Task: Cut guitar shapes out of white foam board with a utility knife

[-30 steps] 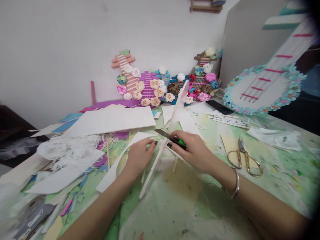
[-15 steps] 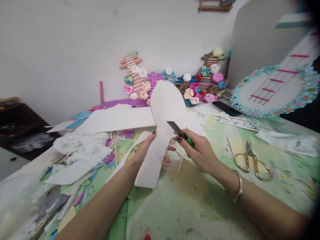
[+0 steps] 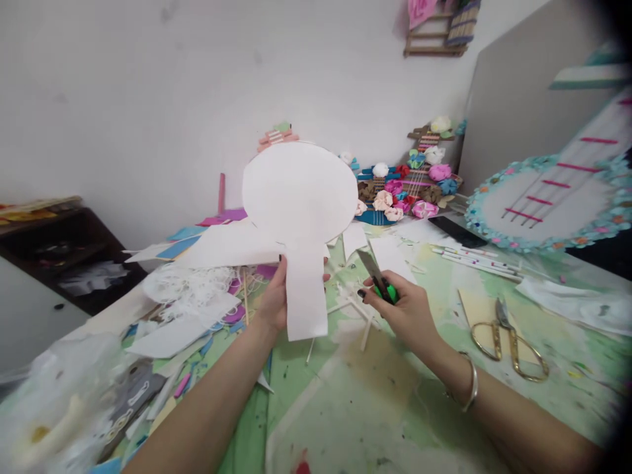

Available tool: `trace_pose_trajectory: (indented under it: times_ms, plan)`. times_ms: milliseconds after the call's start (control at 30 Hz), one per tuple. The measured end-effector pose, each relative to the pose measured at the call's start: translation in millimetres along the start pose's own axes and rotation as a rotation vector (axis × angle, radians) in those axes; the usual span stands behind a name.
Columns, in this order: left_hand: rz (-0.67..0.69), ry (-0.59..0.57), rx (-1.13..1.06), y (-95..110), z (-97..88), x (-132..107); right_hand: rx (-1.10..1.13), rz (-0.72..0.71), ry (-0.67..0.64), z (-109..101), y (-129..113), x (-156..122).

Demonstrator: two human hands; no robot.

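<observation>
My left hand [image 3: 274, 299] grips the narrow stem of a white foam-board cutout [image 3: 300, 197], round on top like a small guitar body, and holds it upright facing me above the table. My right hand [image 3: 405, 309] is closed around a green-handled utility knife [image 3: 378, 280] with its blade pointing up and away, a short way right of the cutout. Thin white foam offcuts [image 3: 356, 309] lie on the table between my hands.
Gold-handled scissors [image 3: 508, 332] lie at the right on the green paint-stained table [image 3: 375, 408]. White sheets [image 3: 232, 245] and a tangle of white strips [image 3: 185, 289] sit at the left. Flower-decorated craft guitars [image 3: 409, 181] lean on the wall; a large blue-rimmed one [image 3: 548, 204] stands at the right.
My left hand lifted the white cutout from lying edge-on at the table to upright and turned its flat face toward me. My right hand with the knife drew slightly right.
</observation>
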State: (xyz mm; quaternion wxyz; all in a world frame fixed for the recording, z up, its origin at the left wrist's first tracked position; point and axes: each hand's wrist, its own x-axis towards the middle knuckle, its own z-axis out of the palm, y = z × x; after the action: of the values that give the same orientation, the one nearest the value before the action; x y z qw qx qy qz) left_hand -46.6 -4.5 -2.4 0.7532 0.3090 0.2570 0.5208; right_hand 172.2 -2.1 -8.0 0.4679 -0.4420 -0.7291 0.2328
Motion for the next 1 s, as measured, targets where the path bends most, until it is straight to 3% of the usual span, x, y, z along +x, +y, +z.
trace_pose_trajectory:
  times_ms: [167, 300, 500, 667, 867, 1000]
  plan:
    - [0.028, 0.023, -0.053, -1.2, -3.1, -2.8, -0.086, -0.045, -0.050, -0.6, -7.3, -3.0]
    - [0.046, -0.031, -0.078, -3.5, -5.9, -1.0, -0.207, -0.133, -0.025, 2.5, -7.7, -5.5]
    - [0.128, -0.060, -0.026, -9.9, -7.0, 1.7, -0.187, -0.208, -0.064, 8.2, -4.1, -9.5]
    - [0.279, -0.057, 0.033, -13.8, -3.9, 2.0, -0.180, -0.080, -0.046, -0.2, -10.4, -3.5]
    - [0.397, 0.104, 0.004, -8.9, 5.0, 3.6, -0.007, 0.159, -0.156, -8.4, -7.4, 8.5]
    - [0.359, 0.122, -0.018, -13.5, 10.7, 2.6, 0.178, 0.273, -0.096, -6.6, -4.5, 7.7]
